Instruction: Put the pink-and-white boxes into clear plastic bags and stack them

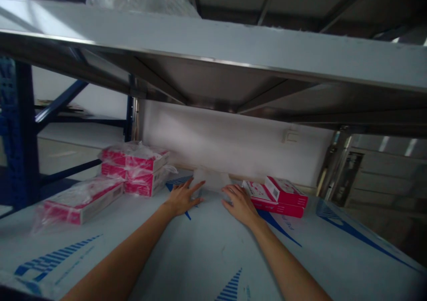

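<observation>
Left forearm (115, 263) and right forearm (287, 265): bare, entering from the lower edge of the view and reaching across a white shelf liner (187, 252) printed with blue stripes and lettering.

Left hand (183, 197): palm down, fingers spread, fingertips at the near left edge of the packet. Right hand (238, 205): palm down, fingers lightly curved, at the packet's near right edge. Grip: hands apart, fingers open, clamped on nothing; fingertip contact with the packet impossible to confirm from this angle.

Whitish translucent packet (211, 179): flat on the liner between the two hands, close to the wall; contents unreadable.

Right of the hands: red-and-white boxes (275, 197), stacked unevenly, just beside the right hand. Left of the hands: plastic-wrapped red boxes (135, 169) in a stack, with a single wrapped box (80, 203) nearer the front.

Beyond: white wall (233, 145) with a small wall plate (291, 136); steel upright (333, 165); blue rack frame (25, 132). Overhead: steel shelf (213, 56).

Possible faults, as judged: thin, slick packet liable to skid against the wall under light fingertip pressure; top box on the right liable to tip if nudged by the right hand; loose film liable to snag on fingers; knuckles at risk from the shelf above if lifted carelessly.
</observation>
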Available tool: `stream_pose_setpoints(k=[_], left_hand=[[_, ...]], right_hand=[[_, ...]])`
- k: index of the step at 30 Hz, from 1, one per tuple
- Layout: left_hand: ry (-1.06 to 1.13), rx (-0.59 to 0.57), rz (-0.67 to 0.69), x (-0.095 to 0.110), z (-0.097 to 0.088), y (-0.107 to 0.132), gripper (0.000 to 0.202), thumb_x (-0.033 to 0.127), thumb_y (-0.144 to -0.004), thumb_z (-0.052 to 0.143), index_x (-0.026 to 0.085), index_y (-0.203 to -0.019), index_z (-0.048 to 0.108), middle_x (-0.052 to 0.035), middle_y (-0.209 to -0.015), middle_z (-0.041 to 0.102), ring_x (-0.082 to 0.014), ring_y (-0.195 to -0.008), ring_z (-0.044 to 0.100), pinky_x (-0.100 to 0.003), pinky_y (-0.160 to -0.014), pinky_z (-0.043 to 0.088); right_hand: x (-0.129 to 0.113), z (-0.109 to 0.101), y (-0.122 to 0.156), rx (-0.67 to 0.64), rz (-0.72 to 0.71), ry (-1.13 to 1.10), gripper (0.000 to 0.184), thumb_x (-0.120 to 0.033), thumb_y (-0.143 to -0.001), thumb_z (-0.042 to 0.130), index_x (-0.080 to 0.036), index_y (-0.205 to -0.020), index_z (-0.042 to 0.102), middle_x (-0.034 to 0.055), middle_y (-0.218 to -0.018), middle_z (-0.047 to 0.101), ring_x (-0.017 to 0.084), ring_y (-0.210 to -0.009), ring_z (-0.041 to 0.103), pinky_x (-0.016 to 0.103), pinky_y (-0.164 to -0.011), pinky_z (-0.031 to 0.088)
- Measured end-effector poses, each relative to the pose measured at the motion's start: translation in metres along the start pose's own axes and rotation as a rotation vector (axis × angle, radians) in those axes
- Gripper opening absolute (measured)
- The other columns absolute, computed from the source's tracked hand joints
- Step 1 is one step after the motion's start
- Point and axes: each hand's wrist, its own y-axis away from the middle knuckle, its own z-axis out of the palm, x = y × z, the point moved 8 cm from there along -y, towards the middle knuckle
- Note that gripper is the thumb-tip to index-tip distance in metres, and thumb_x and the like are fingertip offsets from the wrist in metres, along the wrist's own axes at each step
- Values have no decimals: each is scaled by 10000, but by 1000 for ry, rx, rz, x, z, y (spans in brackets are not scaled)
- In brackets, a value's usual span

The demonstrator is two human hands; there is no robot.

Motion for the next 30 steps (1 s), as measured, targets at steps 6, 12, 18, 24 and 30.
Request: stream_pose_setpoints(k=[6, 12, 18, 24, 30], left_hand=[[-171, 210, 33, 19, -25, 17, 665, 625, -913, 532, 443, -1522, 338, -151, -1570, 374, -399, -1323, 488, -569, -1003, 435], [-274, 285, 209, 27, -56, 82, 487, 528, -978, 472, 342, -1428, 501, -121, -1437, 514, -325, -1245, 518, -502, -1010, 444], [-357, 518, -174, -51, -117, 163, 479, 366, -935, 544, 268, -1404, 535, -130, -1472, 464, -351, -1404, 349, -518, -1139, 320], [-366, 420, -729, -162, -149, 214, 741, 611, -807, 604, 261, -1449, 485, -199, -1531, 367, -498, -1421, 290, -615, -1090, 316], [-55, 182, -796, -193, -136, 228, 883, 707, -757, 574, 236, -1485, 407, -203, -1297, 547, -404, -1118, 617, -500, -929, 483]], right_hand=[[-33, -11, -8, 89, -134, 70, 272, -256, -920, 607, -212, -1185, 652, 110, -1171, 675, 292, -1134, 573, 496, -1001, 448], [-103, -24, -15, 115, -422, 10, 204, -153, -911, 561, -171, -1077, 679, 115, -1049, 706, 268, -1005, 608, 458, -946, 460], [-184, -24, -25, 126, -453, -280, 186, -146, -918, 544, -185, -1061, 655, 90, -1017, 708, 228, -948, 630, 424, -904, 473], [-229, -12, -16, -15, -527, -381, 197, -159, -925, 539, -190, -1087, 646, 77, -1048, 700, 219, -954, 631, 410, -872, 480], [-204, -14, -12, -45, -402, -402, 241, -161, -941, 514, -217, -1134, 647, 73, -1105, 701, 221, -1012, 639, 430, -953, 489]])
